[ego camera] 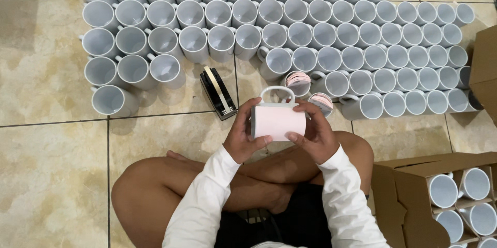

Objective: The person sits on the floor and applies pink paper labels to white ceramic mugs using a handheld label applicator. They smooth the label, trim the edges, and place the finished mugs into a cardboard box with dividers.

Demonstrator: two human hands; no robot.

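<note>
I sit cross-legged on a tiled floor and hold a white mug point(278, 119) on its side, handle pointing away from me, with a pale pink sheet wrapped round its body. My left hand point(244, 133) grips the mug's left end, thumb on the pink sheet. My right hand point(315, 131) holds the right end, fingers curled over the rim and the sheet's edge. Just beyond the mug stand two mugs stuffed with rolled pink sheets point(298, 80).
Several rows of empty white mugs point(290, 30) cover the floor ahead. A black tape dispenser point(217, 92) lies left of my hands. At my right, an open cardboard box point(414, 191) with dividers holds more mugs. Another box edge point(486, 67) sits far right.
</note>
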